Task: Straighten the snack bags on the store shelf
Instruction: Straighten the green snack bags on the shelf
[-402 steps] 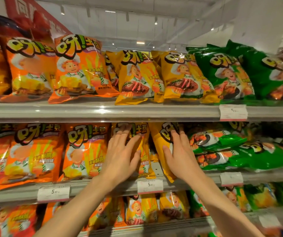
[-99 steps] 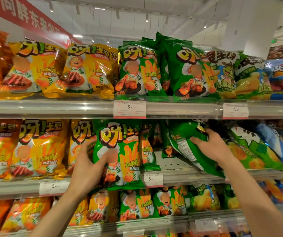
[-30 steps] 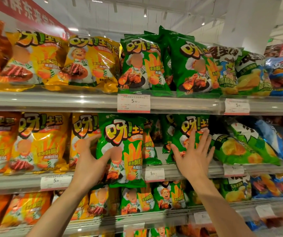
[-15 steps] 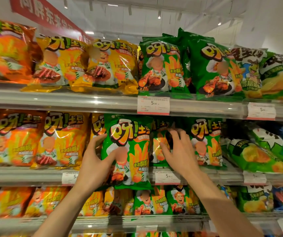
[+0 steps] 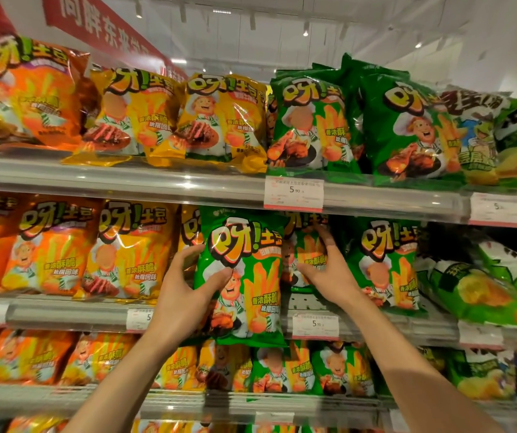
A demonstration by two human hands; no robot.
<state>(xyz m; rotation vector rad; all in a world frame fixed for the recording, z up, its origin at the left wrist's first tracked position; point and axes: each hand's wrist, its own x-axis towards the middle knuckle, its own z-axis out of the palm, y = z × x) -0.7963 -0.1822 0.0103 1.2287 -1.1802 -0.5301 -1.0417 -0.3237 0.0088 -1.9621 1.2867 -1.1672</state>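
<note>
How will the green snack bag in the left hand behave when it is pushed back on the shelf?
The green snack bag looks puffed, so probably light and squashy. Its glossy film may slip in the left hand. Its bottom overhangs the shelf edge, so it might tip forward.

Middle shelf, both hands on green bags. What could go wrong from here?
1. The front green bag, gripped by the left hand, hangs past the shelf edge and covers part of a price tag; released there, it may tip off.
2. The right hand reaches for a recessed green bag in a tight gap; pulling it forward could nudge the neighbouring green bag askew.
</note>
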